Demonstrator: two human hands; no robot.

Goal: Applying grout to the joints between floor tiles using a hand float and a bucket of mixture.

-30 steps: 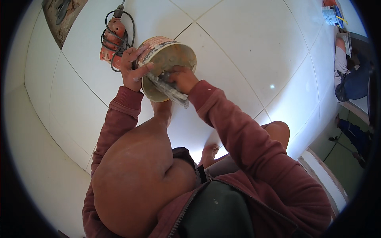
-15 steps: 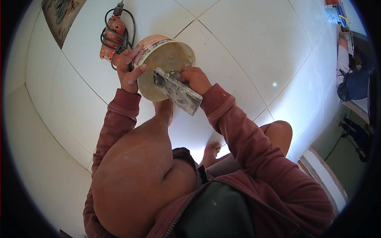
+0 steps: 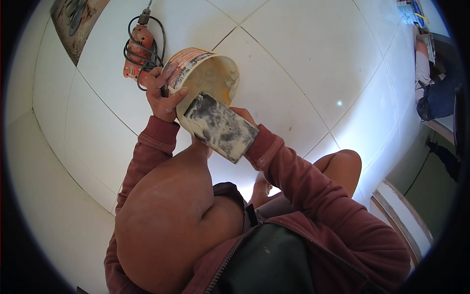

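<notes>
My left hand [image 3: 164, 100] grips the left side of a plastic bucket [image 3: 185, 63], its thumb over the rim. The bucket is tilted with its mouth toward me, and pale paste coats the inside wall. In my right hand [image 3: 243, 115] is a grout float [image 3: 220, 128], a flat rectangular pad smeared with pale paste. The float's upper end overlaps the bucket's near rim; whether they touch I cannot tell. Most of my right fingers are hidden behind the float.
A red power drill [image 3: 140, 46] wrapped in its black cord lies just beyond my left hand on the white tiled floor [image 3: 293, 44]. A rough, untiled patch [image 3: 81, 36] shows at the far left. A dark bag [image 3: 437, 103] is at the far right, beside another person's leg.
The float has moved down toward me and turned, so that more of its paste-smeared face shows. The bucket's mouth has swung slightly, and my left hand still holds it.
</notes>
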